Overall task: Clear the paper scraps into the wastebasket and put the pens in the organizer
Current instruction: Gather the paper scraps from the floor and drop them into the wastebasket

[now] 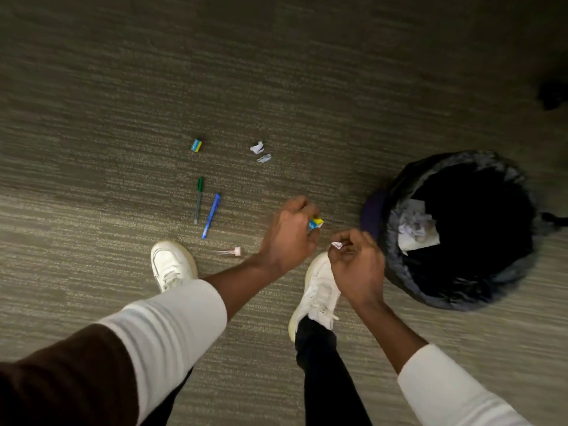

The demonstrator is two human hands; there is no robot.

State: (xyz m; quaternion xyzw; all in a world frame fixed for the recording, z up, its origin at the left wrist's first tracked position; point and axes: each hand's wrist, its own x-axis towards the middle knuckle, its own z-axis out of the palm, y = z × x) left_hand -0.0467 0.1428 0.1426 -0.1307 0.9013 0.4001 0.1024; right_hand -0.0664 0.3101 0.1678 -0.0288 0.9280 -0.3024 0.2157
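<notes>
The right hand [356, 262] pinches a tiny, light paper scrap [336, 245]; the wastebasket [399, 272] sits at three o'clock. The left hand [285, 238] grips maybe a small box [316, 224].

Dim, even light; soft blur; edges bowed.

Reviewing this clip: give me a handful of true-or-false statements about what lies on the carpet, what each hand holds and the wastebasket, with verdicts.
1. The green pen and the blue pen lie side by side on the carpet. True.
2. The left hand is empty. False: it grips a small yellow-and-blue item.
3. The right hand pinches a small paper scrap. True.
4. The wastebasket holds nothing. False: crumpled paper lies inside its dark liner.
5. No paper scraps remain on the carpet. False: two white scraps lie beyond the pens.
</notes>
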